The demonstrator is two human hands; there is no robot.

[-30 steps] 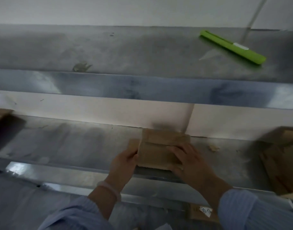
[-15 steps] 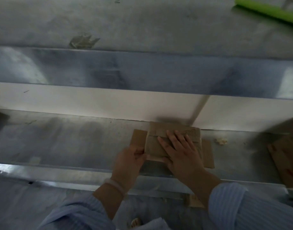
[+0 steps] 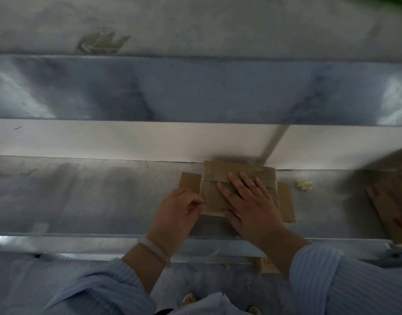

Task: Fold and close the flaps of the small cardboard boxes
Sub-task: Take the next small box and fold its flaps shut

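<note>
Steel workbench [image 3: 86, 201] runs across the view, w/ a raised metal shelf [image 3: 195, 87] above it and a pale wall strip between the two. Landmark: the small cardboard box [image 3: 214, 189], lying flattened on the bench right at the foot of that wall strip, its far edge touching or nearly touching it.

Right hand [image 3: 252, 201] lies flat on top of the box, fingers [image 3: 235, 181] spread and extended, palm pressing down — not gripping anything. Left hand [image 3: 177, 214] sits just beside the box's near-left corner, fingers curled in, fingertips at the box edge; looks like a pinch on the edge, but can't tell for sure.

Side flaps stick out flat on the bench: one flap [image 3: 189, 181] to the left of the box, another [image 3: 285, 201] to the right, partly under the right hand. Top panel folded over the box's far part, corrugated edge showing at its right end.

Right of the box, a small pale scrap [image 3: 304, 185] on the bench; further right, more cardboard [image 3: 391, 205] at the frame edge, blurred. Pale bracelet [image 3: 154, 250] on the left wrist; striped light-blue sleeves [image 3: 345, 280] on both arms.
</note>
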